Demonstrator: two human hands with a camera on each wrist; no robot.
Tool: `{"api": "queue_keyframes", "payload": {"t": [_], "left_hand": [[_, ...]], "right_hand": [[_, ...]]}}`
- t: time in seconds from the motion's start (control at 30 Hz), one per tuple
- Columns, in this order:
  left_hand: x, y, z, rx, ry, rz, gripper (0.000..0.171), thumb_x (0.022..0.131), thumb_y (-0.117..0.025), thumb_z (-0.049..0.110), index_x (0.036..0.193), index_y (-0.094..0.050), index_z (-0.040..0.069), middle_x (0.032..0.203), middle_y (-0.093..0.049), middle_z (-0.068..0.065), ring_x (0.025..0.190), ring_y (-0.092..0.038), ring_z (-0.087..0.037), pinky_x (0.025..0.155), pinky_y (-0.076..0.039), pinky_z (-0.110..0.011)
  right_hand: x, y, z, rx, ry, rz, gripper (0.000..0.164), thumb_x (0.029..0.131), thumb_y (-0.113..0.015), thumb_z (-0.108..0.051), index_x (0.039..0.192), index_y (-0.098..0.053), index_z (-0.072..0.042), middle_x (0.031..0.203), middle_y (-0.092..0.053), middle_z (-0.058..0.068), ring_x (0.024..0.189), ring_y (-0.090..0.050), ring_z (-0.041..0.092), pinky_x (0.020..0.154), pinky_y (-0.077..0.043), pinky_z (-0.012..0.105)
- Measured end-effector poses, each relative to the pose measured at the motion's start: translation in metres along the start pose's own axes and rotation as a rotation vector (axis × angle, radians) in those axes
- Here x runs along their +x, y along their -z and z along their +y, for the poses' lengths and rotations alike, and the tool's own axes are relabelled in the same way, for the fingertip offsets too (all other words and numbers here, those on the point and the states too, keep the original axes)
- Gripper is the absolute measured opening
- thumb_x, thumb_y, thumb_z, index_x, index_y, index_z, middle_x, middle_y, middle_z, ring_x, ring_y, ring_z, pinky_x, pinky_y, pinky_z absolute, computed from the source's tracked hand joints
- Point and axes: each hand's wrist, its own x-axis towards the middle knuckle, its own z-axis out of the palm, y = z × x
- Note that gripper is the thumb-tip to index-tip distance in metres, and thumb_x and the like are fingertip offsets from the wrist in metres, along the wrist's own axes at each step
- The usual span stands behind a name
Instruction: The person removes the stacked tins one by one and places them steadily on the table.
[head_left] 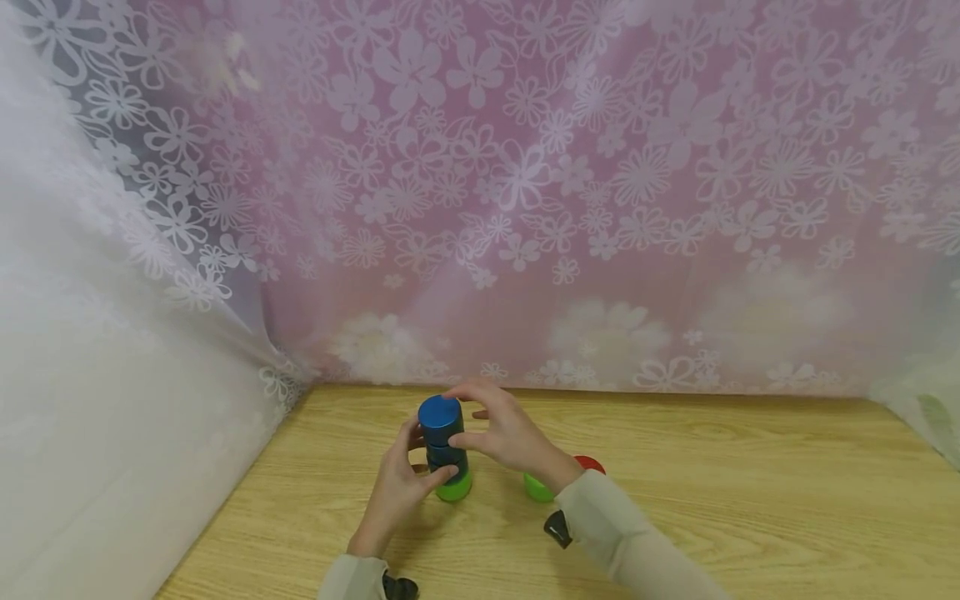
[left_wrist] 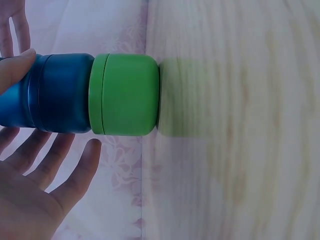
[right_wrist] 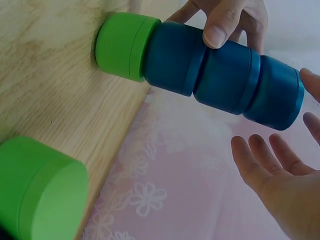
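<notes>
A stack of small round canisters stands on the table: a green canister (head_left: pixel 453 487) at the bottom and blue canisters above it. In the right wrist view, the lower blue canister (right_wrist: pixel 172 59), middle blue canister (right_wrist: pixel 225 77) and top blue canister (right_wrist: pixel 275 92) show slight offsets. My left hand (head_left: pixel 401 483) holds the stack's blue middle part, thumb on the near side and fingers on the far side. Around the top blue canister, my right hand (head_left: pixel 506 429) has its fingers spread; one fingertip meets or nearly meets its top rim. Most of its other fingers are apart from it.
Partly behind the right wrist are another green canister (head_left: pixel 538 489) and a red object (head_left: pixel 591 463). The wooden table (head_left: pixel 712 500) ends at a pink flowered curtain (head_left: pixel 562 208); a white curtain (head_left: pixel 112 400) hangs on the left.
</notes>
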Motion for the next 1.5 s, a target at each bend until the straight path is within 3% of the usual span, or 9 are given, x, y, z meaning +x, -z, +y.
{"api": "queue_keyframes", "payload": {"t": [0.17, 0.67, 0.87, 1.1, 1.5], "left_hand": [[0.0, -0.001, 0.0, -0.037, 0.025, -0.005, 0.076, 0.083, -0.084, 0.001, 0.146, -0.043, -0.002, 0.134, -0.056, -0.024, 0.115, -0.058, -0.043, 0.075, -0.061, -0.036], [0.002, 0.0, 0.0, -0.004, 0.0, -0.005, 0.068, 0.082, -0.083, -0.001, 0.141, -0.049, 0.001, 0.129, -0.061, -0.021, 0.112, -0.06, -0.042, 0.072, -0.061, -0.031], [0.0, 0.0, -0.001, 0.049, -0.02, 0.004, 0.065, 0.082, -0.084, 0.001, 0.138, -0.051, 0.002, 0.125, -0.063, -0.02, 0.108, -0.062, -0.041, 0.071, -0.061, -0.039], [0.001, 0.001, -0.004, 0.114, -0.06, -0.002, 0.068, 0.084, -0.084, 0.007, 0.142, -0.049, 0.002, 0.128, -0.063, -0.024, 0.106, -0.064, -0.042, 0.084, -0.055, -0.058], [0.0, 0.0, -0.002, 0.122, -0.012, -0.023, 0.071, 0.084, -0.084, 0.006, 0.144, -0.046, 0.004, 0.129, -0.061, -0.025, 0.109, -0.063, -0.043, 0.08, -0.058, -0.053]], "right_hand": [[0.002, -0.004, 0.001, -0.003, 0.011, -0.01, 0.047, 0.088, -0.078, 0.0, 0.131, -0.062, -0.002, 0.138, -0.054, 0.017, 0.128, -0.051, 0.039, 0.097, -0.05, 0.059], [0.005, -0.015, 0.007, 0.0, 0.033, 0.019, 0.037, 0.089, -0.077, 0.002, 0.124, -0.066, 0.0, 0.134, -0.055, 0.018, 0.123, -0.055, 0.038, 0.098, -0.05, 0.057], [0.003, -0.02, 0.005, -0.02, -0.008, 0.006, 0.036, 0.089, -0.077, 0.001, 0.124, -0.066, -0.001, 0.135, -0.056, 0.018, 0.121, -0.057, 0.036, 0.099, -0.051, 0.051], [0.003, -0.016, 0.002, -0.011, -0.021, 0.042, 0.034, 0.088, -0.077, 0.003, 0.121, -0.067, 0.0, 0.131, -0.057, 0.015, 0.12, -0.058, 0.034, 0.099, -0.051, 0.048], [-0.006, 0.007, -0.003, -0.053, -0.013, 0.086, 0.037, 0.086, -0.078, 0.006, 0.121, -0.068, -0.001, 0.132, -0.059, 0.018, 0.122, -0.058, 0.037, 0.098, -0.052, 0.049]]}}
